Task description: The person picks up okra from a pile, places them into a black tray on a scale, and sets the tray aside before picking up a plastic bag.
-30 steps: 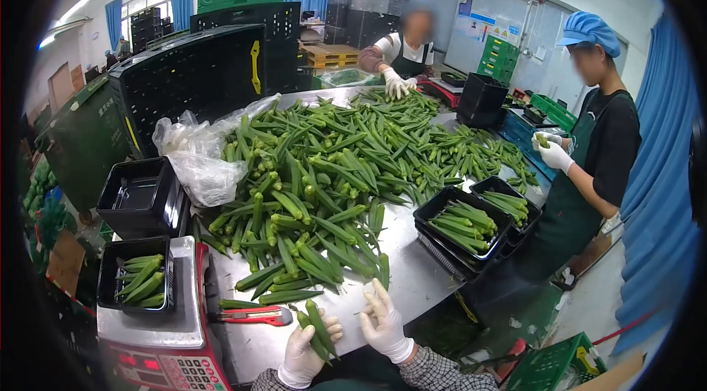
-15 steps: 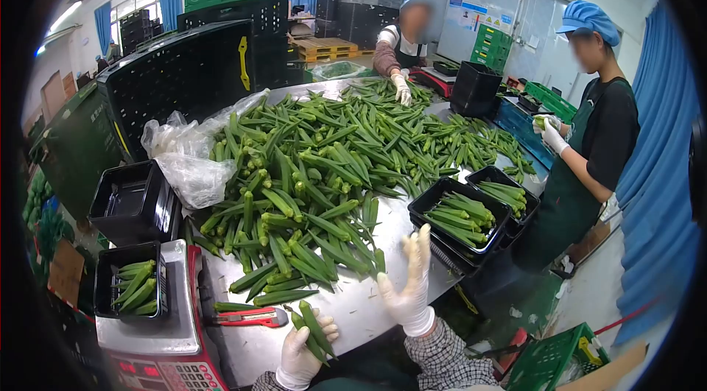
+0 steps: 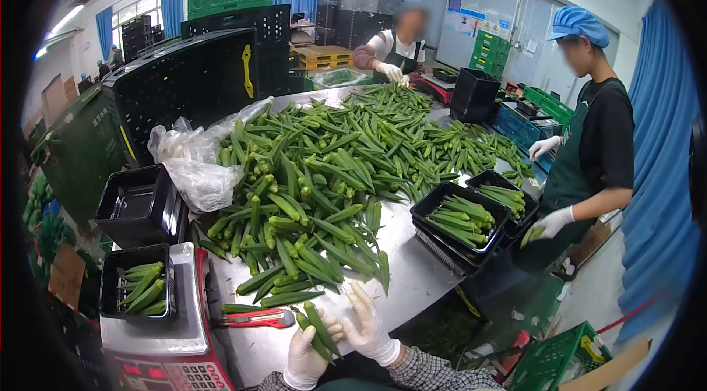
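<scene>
My left hand [image 3: 305, 358], in a white glove, is closed around a few okra pods [image 3: 318, 328] at the table's near edge. Close to its right is my gloved right hand [image 3: 370, 328], fingers stretched out and thumb apart, with nothing visible in it. Beyond both hands a large heap of okra [image 3: 317, 170] spreads over the metal table. A red utility knife [image 3: 258, 318] lies left of my left hand. Further left, a black tray [image 3: 136, 280] with some okra in it sits on a scale [image 3: 155, 339].
Stacked black trays [image 3: 140, 203] stand behind the scale, beside a clear plastic bag [image 3: 199, 177]. Okra-filled trays [image 3: 460, 222] stand at the table's right edge. One co-worker [image 3: 589, 126] is on the right, another [image 3: 401, 45] at the far end. A green crate [image 3: 556, 361] lies low right.
My right hand has come down and left, close to my left hand, which still holds the okra. The co-worker on the right has lowered and parted their hands.
</scene>
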